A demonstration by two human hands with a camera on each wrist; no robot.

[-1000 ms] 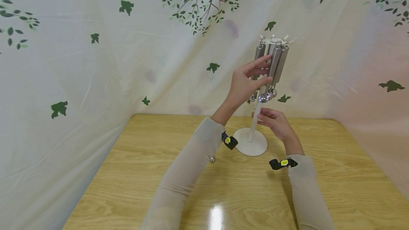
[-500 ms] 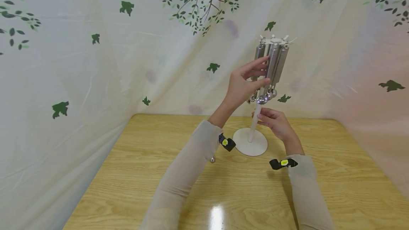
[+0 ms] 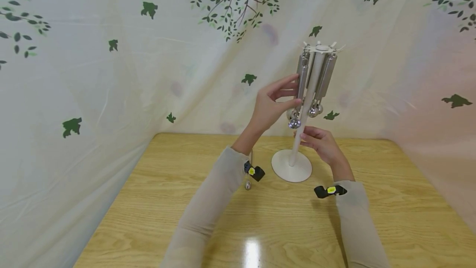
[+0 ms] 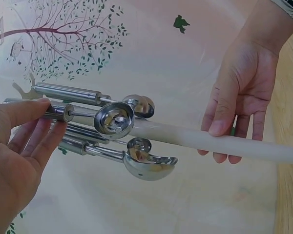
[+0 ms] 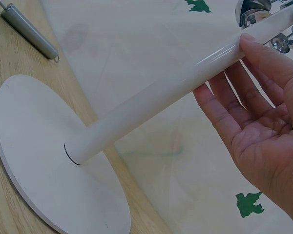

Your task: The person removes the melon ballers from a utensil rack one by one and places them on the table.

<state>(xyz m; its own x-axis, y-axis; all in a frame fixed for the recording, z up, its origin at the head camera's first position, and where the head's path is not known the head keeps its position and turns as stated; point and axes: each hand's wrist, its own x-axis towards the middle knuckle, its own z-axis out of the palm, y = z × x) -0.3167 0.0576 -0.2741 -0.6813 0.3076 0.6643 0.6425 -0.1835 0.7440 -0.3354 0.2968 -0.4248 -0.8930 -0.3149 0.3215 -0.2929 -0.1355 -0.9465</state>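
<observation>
In the head view my left hand (image 3: pixel 265 106) pinches the tubular handle of a steel scoop (image 3: pixel 302 86) between thumb and fingertips. This scoop stands upright along the left side of a white utensil stand, its round bowl (image 4: pixel 114 120) lowest. Several other scoops (image 3: pixel 326 80) hang around the pole from the stand's white hooked top (image 3: pixel 321 48). My right hand (image 3: pixel 323 146) holds the white pole (image 5: pixel 151 100) below the bowls, thumb on one side and fingers on the other. The pole rises from a round white base (image 3: pixel 291 173) on the table.
Another utensil with a steel handle (image 5: pixel 29 31) lies on the wooden table (image 3: pixel 167 202), left of the base; in the head view my left wrist partly covers it. A pale cloth (image 3: pixel 208 94) printed with leaves and birds hangs behind the table.
My left hand has moved left and slightly down with the scoop, from in front of the pole to its left side, uncovering the pole. My right hand stays in place.
</observation>
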